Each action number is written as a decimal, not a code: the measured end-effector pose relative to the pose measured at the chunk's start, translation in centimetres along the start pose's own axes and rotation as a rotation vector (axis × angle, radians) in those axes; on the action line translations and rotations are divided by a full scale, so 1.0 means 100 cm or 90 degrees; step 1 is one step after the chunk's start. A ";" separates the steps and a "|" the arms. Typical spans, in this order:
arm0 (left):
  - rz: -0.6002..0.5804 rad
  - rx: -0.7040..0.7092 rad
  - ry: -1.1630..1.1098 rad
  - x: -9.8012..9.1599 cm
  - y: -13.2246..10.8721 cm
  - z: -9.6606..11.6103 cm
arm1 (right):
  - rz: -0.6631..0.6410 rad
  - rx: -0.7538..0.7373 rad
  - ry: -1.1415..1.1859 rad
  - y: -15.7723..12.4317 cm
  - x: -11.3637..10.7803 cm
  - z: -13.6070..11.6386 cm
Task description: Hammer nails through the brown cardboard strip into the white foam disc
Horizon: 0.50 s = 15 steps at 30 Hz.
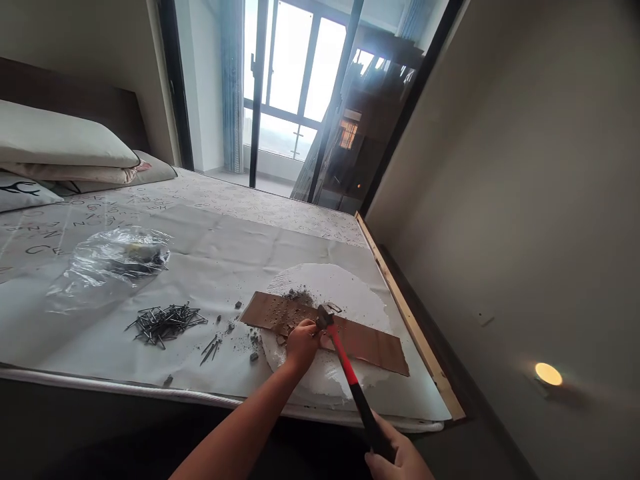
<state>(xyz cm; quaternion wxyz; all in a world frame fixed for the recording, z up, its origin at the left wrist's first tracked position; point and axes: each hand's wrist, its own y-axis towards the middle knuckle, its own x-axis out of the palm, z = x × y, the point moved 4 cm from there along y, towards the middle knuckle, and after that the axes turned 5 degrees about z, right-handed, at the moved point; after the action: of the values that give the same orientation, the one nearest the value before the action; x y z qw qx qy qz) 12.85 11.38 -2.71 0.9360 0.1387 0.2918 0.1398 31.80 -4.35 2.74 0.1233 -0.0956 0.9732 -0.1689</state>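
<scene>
A hammer (345, 357) slants from near right to far left above a brown board (373, 343), its head just beside the curled fingers of the left hand (303, 345); what they pinch, if anything, is hidden. The right hand (403, 453) wraps the near end. Far left, beyond piled nails (166, 323), a clear bag (93, 267) holds indistinct dark items.

Daylight through the far window (290, 63) glares white. A lamp (549, 374) glows at right. The near left is dark.

Bare hands (302, 348), bare left forearm (250, 423)
</scene>
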 end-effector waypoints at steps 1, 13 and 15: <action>0.001 0.000 -0.006 0.000 0.000 0.000 | 0.004 0.002 0.001 -0.001 0.000 0.000; 0.003 0.007 0.004 -0.002 -0.002 0.001 | 0.049 -0.057 0.032 0.002 -0.001 0.008; 0.007 0.018 -0.005 -0.003 -0.002 0.002 | 0.024 -0.032 0.028 0.000 -0.002 0.006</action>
<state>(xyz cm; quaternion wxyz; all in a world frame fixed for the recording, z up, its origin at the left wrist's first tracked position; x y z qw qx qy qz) 12.75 11.02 -2.52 0.9342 0.1542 0.2898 0.1399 32.15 -4.49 2.22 0.1025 -0.0767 0.9813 -0.1440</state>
